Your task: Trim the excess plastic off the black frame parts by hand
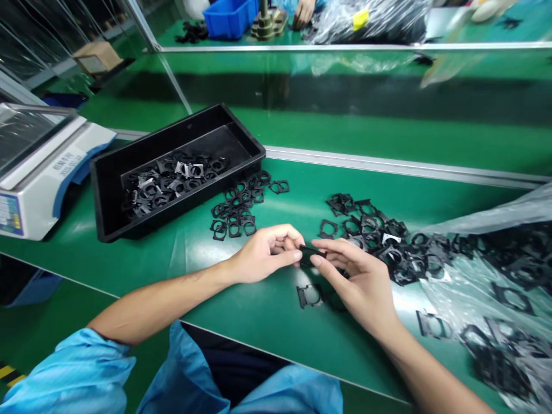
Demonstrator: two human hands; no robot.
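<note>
Along the green workbench [267, 328], I have both of the person's hands close together at mid-frame. The left hand [265, 253] is curled, its fingertips at one end of a black plastic frame [311, 254]. The right hand [357, 282] pinches the other end between thumb and fingers. Seen nearly edge-on, the frame is held clear of the mat, between the two hands; neither hand is released.

Just below the hands, a loose frame [308, 296] lies flat on the mat. To the left is a small heap of frames [235, 207]; to the right, a larger heap [375, 236] runs toward a clear plastic bag [478, 276] full of more frames. Farther left, a black tray [181, 141] holds a jumble of frames [168, 184], and beside it stands a white digital scale [30, 213]. An aluminium rail [388, 164] runs behind the tray.

Beyond the rail, on the next bench, I can make out a blue plastic bin [230, 17] and a co-worker's hand [304, 11]. Light blue sleeves [73, 374] show at the bottom of my frame.
</note>
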